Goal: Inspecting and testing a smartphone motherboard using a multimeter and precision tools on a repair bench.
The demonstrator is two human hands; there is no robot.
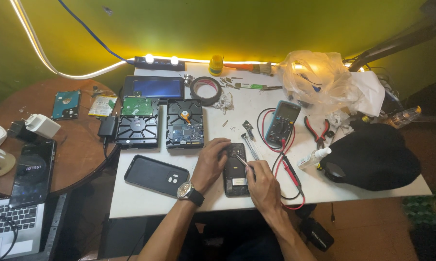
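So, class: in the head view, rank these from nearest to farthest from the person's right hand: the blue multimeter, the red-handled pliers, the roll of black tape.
From the right hand:
1. Blue multimeter, just above it.
2. Red-handled pliers, farther right.
3. Roll of black tape, far back, upper left.

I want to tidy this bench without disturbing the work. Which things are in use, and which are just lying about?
In use:
opened phone, steadied by the left hand
thin tool in the right hand

Lying about:
two hard drives
phone case
multimeter
red pliers
tape roll
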